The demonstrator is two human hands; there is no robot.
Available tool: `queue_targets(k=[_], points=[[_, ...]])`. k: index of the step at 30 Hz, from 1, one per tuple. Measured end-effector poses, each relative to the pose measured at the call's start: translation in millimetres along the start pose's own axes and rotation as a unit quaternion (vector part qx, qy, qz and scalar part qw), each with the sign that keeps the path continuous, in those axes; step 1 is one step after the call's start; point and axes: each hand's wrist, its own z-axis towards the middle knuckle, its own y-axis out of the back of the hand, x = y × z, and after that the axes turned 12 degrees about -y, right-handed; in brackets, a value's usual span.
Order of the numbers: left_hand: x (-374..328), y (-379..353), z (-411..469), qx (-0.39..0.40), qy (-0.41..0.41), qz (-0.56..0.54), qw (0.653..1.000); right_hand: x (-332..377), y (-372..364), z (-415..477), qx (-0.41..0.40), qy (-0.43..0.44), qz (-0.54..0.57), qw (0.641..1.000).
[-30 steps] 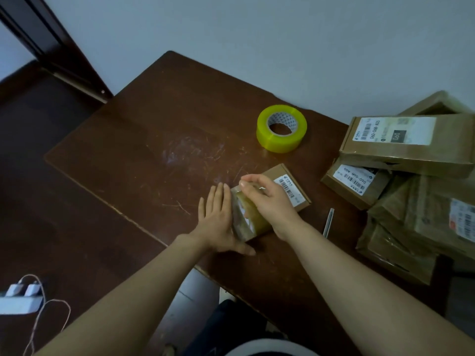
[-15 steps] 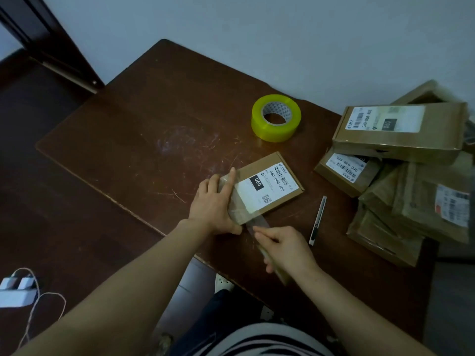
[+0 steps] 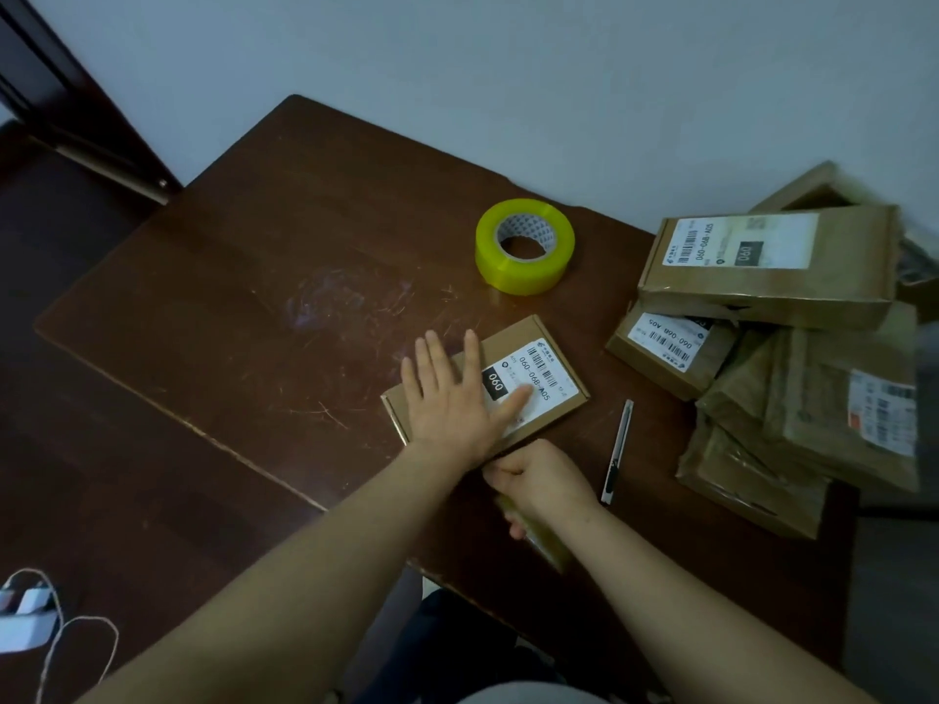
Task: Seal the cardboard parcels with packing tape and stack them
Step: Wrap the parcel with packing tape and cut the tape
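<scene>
A small cardboard parcel [image 3: 543, 368] with a white barcode label lies flat near the table's front edge. My left hand [image 3: 449, 398] lies flat on its top with fingers straight, pressing it down. Just in front of the parcel's near side, my right hand [image 3: 538, 482] has its fingers curled round a strip of clear tape [image 3: 546, 543] that trails toward me. A yellow roll of packing tape [image 3: 524, 246] stands behind the parcel, apart from both hands.
A box cutter [image 3: 617, 452] lies right of my right hand. A loose pile of cardboard parcels [image 3: 792, 358] fills the dark wooden table's [image 3: 254, 297] right side. A white power strip [image 3: 23, 614] with a cord sits on the floor at lower left.
My left hand moved from the parcel's left end onto its top and flattened. My right hand came off the parcel and drew the tape strip down to its near side.
</scene>
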Motion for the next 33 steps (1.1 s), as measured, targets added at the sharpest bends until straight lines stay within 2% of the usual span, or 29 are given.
queue_targets(k=[3,6,9,12,14,17,21,23,26,29,33], points=[[2.8,-5.1,5.6,-0.027,-0.012,0.088,0.996,0.7,1.6,-0.8,-0.006,0.000,-0.017,1.000],[22.4,3.5,32.6,-0.051,-0.025,0.066,0.996,0.8,3.9,-2.6,0.001,-0.001,-0.027,1.000],[32.8,11.2,52.0,-0.015,-0.046,0.018,0.999,-0.1,6.0,-3.7,-0.004,0.002,-0.040,0.999],[35.3,18.7,57.6,-0.005,-0.013,-0.044,0.999,-0.8,5.2,-2.2,-0.004,0.006,-0.042,0.999],[32.1,19.6,47.1,-0.010,0.011,-0.025,1.000,0.6,3.6,-2.3,-0.005,0.002,-0.053,0.999],[23.0,6.4,11.0,0.012,-0.063,0.073,0.995,3.5,1.7,-3.5,-0.003,-0.009,-0.061,0.998],[26.4,6.2,8.0,0.023,-0.100,0.065,0.993,1.8,1.7,-6.9,-0.006,-0.006,-0.045,0.999],[31.6,12.9,-6.8,-0.013,-0.188,0.043,0.981,-2.1,1.3,-8.5,-0.010,0.006,-0.024,1.000],[37.7,6.8,-57.9,-0.002,-0.302,0.069,0.951,-9.2,1.5,-9.1,0.000,0.013,0.031,0.999],[31.5,-1.1,-80.9,0.042,-0.261,0.128,0.956,-10.8,2.4,-16.8,0.011,0.033,0.074,0.997],[17.7,4.3,-74.4,0.006,-0.215,0.101,0.971,-4.1,11.4,-34.7,0.010,0.068,0.150,0.986]])
